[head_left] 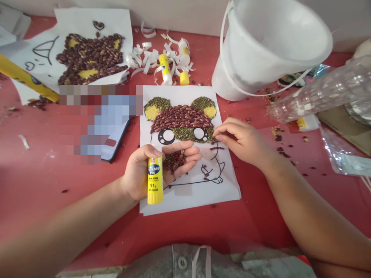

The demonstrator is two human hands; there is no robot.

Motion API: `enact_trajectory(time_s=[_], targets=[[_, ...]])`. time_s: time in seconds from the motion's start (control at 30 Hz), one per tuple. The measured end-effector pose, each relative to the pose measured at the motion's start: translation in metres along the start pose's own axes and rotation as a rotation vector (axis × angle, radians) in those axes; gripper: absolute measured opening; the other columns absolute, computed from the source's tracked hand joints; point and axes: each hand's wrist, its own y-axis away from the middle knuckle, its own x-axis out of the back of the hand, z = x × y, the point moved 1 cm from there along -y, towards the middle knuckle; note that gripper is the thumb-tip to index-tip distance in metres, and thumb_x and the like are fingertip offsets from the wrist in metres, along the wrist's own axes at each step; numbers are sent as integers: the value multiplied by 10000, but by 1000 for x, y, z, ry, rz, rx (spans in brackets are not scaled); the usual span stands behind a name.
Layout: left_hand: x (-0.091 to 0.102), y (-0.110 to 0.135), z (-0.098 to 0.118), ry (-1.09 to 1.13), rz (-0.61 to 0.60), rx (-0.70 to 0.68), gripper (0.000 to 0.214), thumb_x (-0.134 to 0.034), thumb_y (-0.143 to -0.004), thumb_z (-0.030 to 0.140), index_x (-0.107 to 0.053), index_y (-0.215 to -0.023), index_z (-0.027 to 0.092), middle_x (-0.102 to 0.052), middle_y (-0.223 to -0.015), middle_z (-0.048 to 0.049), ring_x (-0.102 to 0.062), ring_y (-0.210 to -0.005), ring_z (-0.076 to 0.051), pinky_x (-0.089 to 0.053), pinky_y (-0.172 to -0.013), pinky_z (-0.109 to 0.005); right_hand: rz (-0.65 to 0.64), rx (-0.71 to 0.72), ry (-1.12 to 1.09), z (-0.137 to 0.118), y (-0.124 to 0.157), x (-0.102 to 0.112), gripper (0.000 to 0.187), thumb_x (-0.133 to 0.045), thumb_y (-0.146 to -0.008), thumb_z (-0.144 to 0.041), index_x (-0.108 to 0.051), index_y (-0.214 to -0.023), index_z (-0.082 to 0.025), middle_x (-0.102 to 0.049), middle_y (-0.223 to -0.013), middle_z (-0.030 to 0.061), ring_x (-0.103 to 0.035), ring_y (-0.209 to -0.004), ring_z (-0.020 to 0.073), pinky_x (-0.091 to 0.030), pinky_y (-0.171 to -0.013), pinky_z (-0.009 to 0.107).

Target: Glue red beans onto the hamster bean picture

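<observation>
Gripping yellow cylindrical glue stick [155,181] in cupped left hand [139,168], likely keeping small red-green beans [174,160] handy over white paper animal drawing [207,159] on red tabletop [246,226]. Poised with right hand [244,142] at drawing's side; cannot tell if pinching.

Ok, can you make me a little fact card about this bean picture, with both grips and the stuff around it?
Left grip: holding a yellow glue stick, loose seeds in the palm
Right grip: fingertips near the eye on the right; too small to tell if they pinch anything
Drawing: animal outline on white paper
Forehead: reddish-brown beans
Between eyes: green seeds
Behind, right: white bucket
Left: phone, screen blurred
</observation>
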Motion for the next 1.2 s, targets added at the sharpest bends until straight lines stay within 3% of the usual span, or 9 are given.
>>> enact_trajectory(time_s=[0.43, 0.67, 1.07, 1.2], targets=[[-1, 0, 1, 7, 42, -16, 492, -499, -584, 217, -692, -998, 35, -726, -984, -152, -658, -995, -236, -493, -903, -294, 15, 141, 23, 0, 4, 6, 256, -501, -824, -75, -706, -903, -207, -586, -769, 23, -561, -658, 107, -448, -588, 251], [-2, 0, 2, 9, 45, -18, 493, -496, -582, 216, -693, -994, 28, -724, -988, -162, -659, -994, -240, -500, -896, -295, 70, 165, 10, 2, 5, 6, 295, -497, -800, -47, -709, -934, -204, -594, -758, 23, -553, -629, 99, -441, -556, 242], [-1, 1, 2, 2, 26, -12, 503, -502, -585, 222, -695, -1012, 37, -721, -1006, -160, -651, -1007, -237, -486, -913, -297, 48, 234, 128, 2, 5, 5, 299, -483, -808, -52, -726, -907, -195, -605, -745, 39, -567, -657, 119, -472, -596, 256], [0, 1, 1, -7, 27, -19, 506, -499, -585, 224, -694, -1013, 38, -721, -1007, -158, -651, -1003, -233, -480, -919, -297, 71, 190, 69, 2, 4, 5, 316, -476, -814, -62, -716, -939, -225, -600, -744, 22, -558, -624, 102, -455, -557, 237]])
